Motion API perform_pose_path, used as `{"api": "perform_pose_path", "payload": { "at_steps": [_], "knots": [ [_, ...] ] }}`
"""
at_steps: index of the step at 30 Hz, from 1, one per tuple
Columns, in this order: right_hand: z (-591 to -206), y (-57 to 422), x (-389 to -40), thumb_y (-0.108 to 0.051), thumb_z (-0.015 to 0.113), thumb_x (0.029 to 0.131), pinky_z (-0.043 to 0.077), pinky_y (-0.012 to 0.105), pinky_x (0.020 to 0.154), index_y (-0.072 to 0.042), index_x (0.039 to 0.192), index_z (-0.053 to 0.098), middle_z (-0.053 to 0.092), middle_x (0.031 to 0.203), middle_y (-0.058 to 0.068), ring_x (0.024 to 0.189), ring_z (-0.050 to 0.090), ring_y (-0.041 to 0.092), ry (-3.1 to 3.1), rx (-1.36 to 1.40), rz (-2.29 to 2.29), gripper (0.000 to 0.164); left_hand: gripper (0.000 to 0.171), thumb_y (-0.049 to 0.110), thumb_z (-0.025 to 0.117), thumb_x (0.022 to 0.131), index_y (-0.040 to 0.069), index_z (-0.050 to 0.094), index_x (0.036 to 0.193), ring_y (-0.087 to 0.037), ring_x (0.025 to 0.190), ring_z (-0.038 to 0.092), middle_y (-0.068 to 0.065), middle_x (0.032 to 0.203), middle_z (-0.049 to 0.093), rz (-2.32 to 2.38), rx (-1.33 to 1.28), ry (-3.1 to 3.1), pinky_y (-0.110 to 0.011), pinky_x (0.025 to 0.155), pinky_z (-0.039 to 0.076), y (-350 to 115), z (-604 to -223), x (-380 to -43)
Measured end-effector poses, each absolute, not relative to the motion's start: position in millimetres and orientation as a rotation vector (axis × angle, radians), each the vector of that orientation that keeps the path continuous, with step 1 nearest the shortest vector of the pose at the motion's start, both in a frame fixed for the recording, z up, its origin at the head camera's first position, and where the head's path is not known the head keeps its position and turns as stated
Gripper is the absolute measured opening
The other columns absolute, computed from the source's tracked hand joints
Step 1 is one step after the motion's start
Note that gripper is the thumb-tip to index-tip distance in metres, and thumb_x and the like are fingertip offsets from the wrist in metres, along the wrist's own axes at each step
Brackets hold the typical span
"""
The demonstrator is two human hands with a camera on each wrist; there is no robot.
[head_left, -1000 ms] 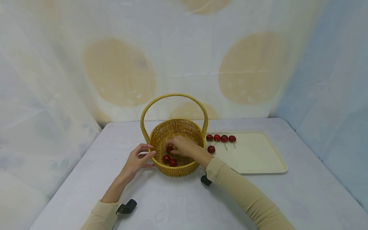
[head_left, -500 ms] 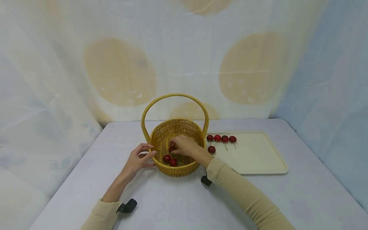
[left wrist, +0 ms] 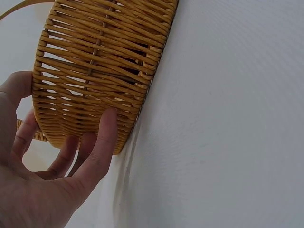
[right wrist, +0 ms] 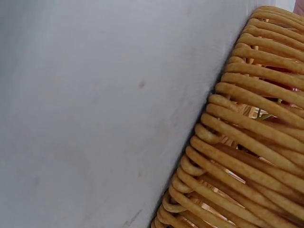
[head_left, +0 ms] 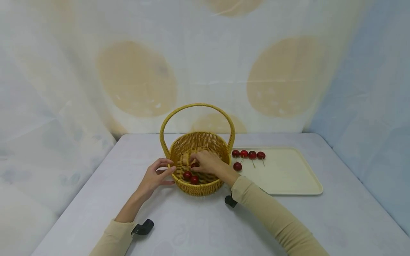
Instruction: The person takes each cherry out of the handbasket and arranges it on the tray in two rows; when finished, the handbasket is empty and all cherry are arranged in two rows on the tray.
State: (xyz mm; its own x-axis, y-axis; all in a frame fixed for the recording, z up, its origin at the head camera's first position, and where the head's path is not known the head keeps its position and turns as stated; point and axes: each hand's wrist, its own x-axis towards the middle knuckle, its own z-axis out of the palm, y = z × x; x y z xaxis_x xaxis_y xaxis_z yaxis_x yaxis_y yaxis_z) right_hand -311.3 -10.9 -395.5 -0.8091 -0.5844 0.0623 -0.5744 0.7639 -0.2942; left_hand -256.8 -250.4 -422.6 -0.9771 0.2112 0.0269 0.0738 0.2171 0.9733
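Right grip point(head_left: 209, 164) pinches a cherry point(head_left: 194, 165) low inside the wicker basket point(head_left: 198, 191), while the left grip point(head_left: 154, 178) holds the basket's near-left rim. Work looks partway along: five cherries point(head_left: 252, 155) lie on the tray point(head_left: 288, 170), four in a row and one nearer; two loose cherries point(head_left: 187, 175) sit in the basket.

Pale hanging cloth point(head_left: 211, 53) with tan discs point(head_left: 137, 78) backs a whitish table point(head_left: 192, 220); the right-hand drape point(head_left: 371, 99) looks bluish, perhaps shaded.
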Motion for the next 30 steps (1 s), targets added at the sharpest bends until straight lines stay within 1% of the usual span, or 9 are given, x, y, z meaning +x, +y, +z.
{"api": "perform_pose_path", "payload": {
  "at_steps": [5,9,15,22,26,30],
  "knots": [
    [-394.9,-9.8,-310.7,-0.036,0.071,0.090,0.056,0.026,0.071,-0.022,0.110,0.072,0.073,0.101,-0.002,0.087,0.064,0.012,2.927,-0.921,-0.468,0.024,0.052,0.036,0.068,0.092,0.007,0.049,0.131,-0.033,0.114,0.060,-0.014,0.127,0.049,1.861,0.273,2.370,-0.046,0.076,0.063,-248.5,-421.7,-257.5],
    [-394.1,-9.6,-310.7,-0.037,0.072,0.089,0.056,0.027,0.071,-0.022,0.107,0.072,0.072,0.100,-0.001,0.086,0.062,0.012,2.934,-0.899,-0.476,0.023,0.048,0.036,0.068,0.092,0.010,0.051,0.129,-0.034,0.115,0.060,-0.014,0.127,0.049,1.869,0.270,2.368,-0.046,0.076,0.063,-248.5,-421.0,-256.6],
    [-391.2,-10.0,-309.5,-0.038,0.072,0.089,0.055,0.026,0.070,-0.021,0.106,0.073,0.073,0.099,-0.001,0.085,0.062,0.012,2.956,-0.903,-0.474,0.024,0.047,0.036,0.069,0.092,0.011,0.051,0.128,-0.034,0.114,0.060,-0.014,0.127,0.050,1.884,0.266,2.359,-0.046,0.077,0.063,-248.5,-420.8,-255.0],
    [-393.7,-11.1,-310.5,-0.038,0.073,0.088,0.055,0.025,0.069,-0.023,0.102,0.074,0.073,0.097,-0.004,0.086,0.062,0.010,2.981,-0.929,-0.518,0.021,0.044,0.035,0.068,0.092,0.012,0.052,0.126,-0.029,0.111,0.061,-0.014,0.127,0.050,1.889,0.256,2.355,-0.048,0.078,0.062,-250.4,-422.3,-253.0],
    [-393.0,-10.4,-310.4,-0.038,0.073,0.088,0.053,0.025,0.064,-0.023,0.100,0.074,0.072,0.093,-0.005,0.081,0.061,0.010,2.988,-0.915,-0.574,0.020,0.043,0.034,0.068,0.092,0.013,0.052,0.126,-0.028,0.110,0.062,-0.015,0.127,0.050,1.885,0.265,2.359,-0.049,0.078,0.062,-250.8,-422.5,-253.7],
    [-390.8,-8.9,-310.8,-0.038,0.073,0.088,0.051,0.023,0.061,-0.023,0.099,0.074,0.072,0.090,-0.007,0.077,0.061,0.008,3.002,-0.892,-0.629,0.019,0.045,0.034,0.068,0.093,0.011,0.051,0.127,-0.028,0.110,0.062,-0.015,0.127,0.050,1.883,0.277,2.356,-0.049,0.078,0.062,-250.5,-422.2,-255.4]
  ]
}}
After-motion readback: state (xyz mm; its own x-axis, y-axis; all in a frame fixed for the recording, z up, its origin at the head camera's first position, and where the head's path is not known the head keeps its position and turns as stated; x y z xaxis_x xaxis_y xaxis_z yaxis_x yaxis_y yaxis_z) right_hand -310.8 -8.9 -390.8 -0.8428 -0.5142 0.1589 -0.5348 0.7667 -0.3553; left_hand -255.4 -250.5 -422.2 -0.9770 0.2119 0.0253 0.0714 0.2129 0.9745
